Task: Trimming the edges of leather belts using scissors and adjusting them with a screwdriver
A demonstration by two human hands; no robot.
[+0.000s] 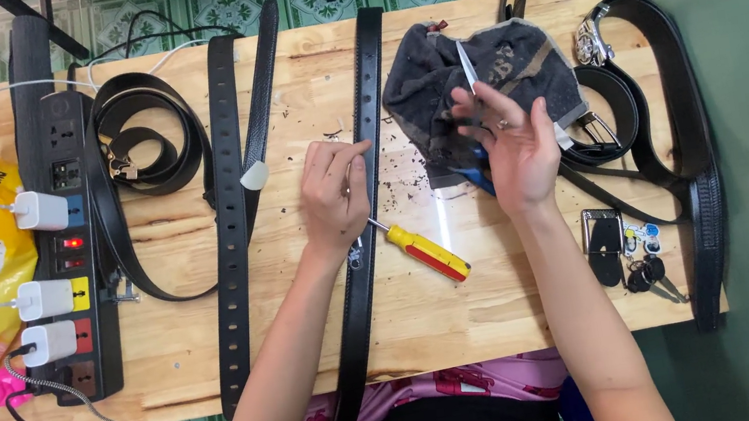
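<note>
While my left hand (333, 197) pinches shut on the black belt (363, 202) at frame centre, beside the yellow screwdriver (425, 250) lying untouched on the tabletop (529, 316), my right hand (513, 145) clamps blue-handled scissors (473, 126) over a dark cloth (482, 66); the work looks barely underway.

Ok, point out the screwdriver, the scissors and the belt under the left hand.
screwdriver (430, 254), head view, on the yellow and red handle.
scissors (467, 68), head view, on the bare blade above the right hand (516, 148).
belt (365, 93), head view, on the strap above the left hand (333, 197).
</note>
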